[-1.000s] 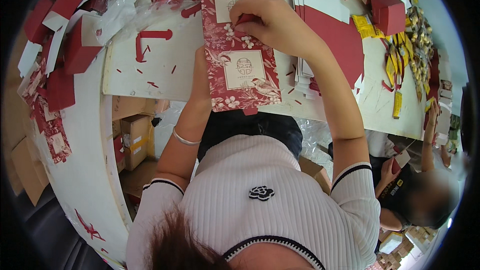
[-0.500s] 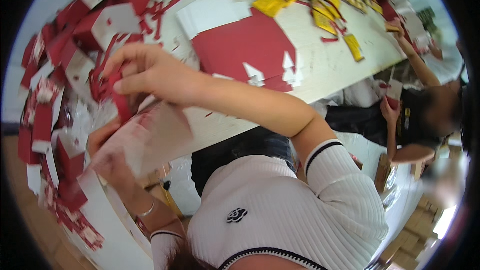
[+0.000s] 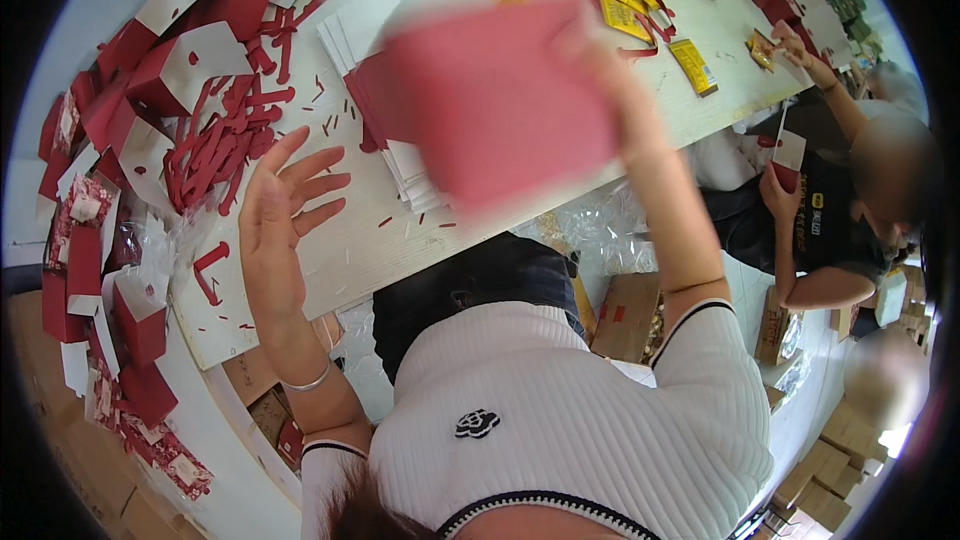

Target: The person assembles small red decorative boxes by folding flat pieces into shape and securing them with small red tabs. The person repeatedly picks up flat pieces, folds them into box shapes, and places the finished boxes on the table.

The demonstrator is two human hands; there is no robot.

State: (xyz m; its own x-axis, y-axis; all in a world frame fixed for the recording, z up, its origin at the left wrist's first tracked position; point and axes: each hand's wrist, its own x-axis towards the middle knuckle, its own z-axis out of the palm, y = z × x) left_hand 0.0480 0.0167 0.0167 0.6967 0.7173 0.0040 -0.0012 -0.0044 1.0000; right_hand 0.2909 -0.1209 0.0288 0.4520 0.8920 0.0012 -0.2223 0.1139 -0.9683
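Right hand (image 3: 610,60) at one o'clock lifts a blurred red card sheet (image 3: 500,100) off the tabletop (image 3: 350,240), grip unclear; left hand (image 3: 280,210), at nine o'clock, fingers spread, holds nothing, hovering beside red paper strips (image 3: 220,140)

Plain red card (image 3: 500,100), white table (image 3: 400,230), yellow packets (image 3: 625,15), red strips (image 3: 215,145).

My right hand (image 3: 600,50) lifts a blurred red box (image 3: 500,100); yellow packets (image 3: 640,15) lie beyond, folded red-and-white boxes (image 3: 190,60) at left.

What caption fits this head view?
Right hand lifts a blurred red card; open left hand hovers above the littered table.
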